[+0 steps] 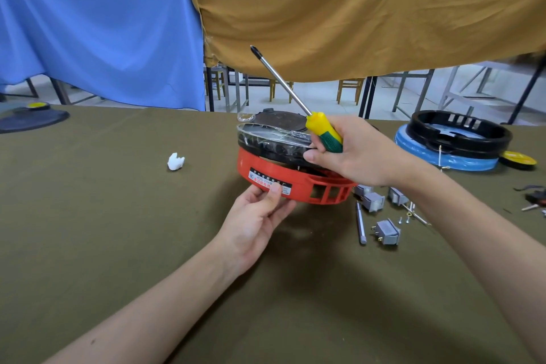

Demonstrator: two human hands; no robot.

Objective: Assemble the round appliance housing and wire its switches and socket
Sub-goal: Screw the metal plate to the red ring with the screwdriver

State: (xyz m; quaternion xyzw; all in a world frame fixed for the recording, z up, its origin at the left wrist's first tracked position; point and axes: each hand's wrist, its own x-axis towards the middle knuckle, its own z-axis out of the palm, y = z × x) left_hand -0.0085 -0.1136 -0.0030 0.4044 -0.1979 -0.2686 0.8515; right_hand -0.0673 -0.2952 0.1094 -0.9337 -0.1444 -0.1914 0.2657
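A red round housing ring (295,183) with a black label lies on the olive cloth. A black round part (271,142) wrapped in clear film sits tilted on top of it. My left hand (260,216) pinches the ring's near rim at the label, thumb on top. My right hand (354,154) grips a screwdriver (322,133) with a yellow and green handle and touches the black part's right edge. The shaft points up and to the left, tip in the air. Grey switches (387,230) with brass pins lie to the right of the ring.
A metal rod (360,223) and small screws (404,219) lie by the switches. At the far right a black ring (461,133) sits on a blue round part (449,159), next to a yellow cap (518,159). A white scrap (175,161) lies left of centre. A dark lid (29,120) rests far left.
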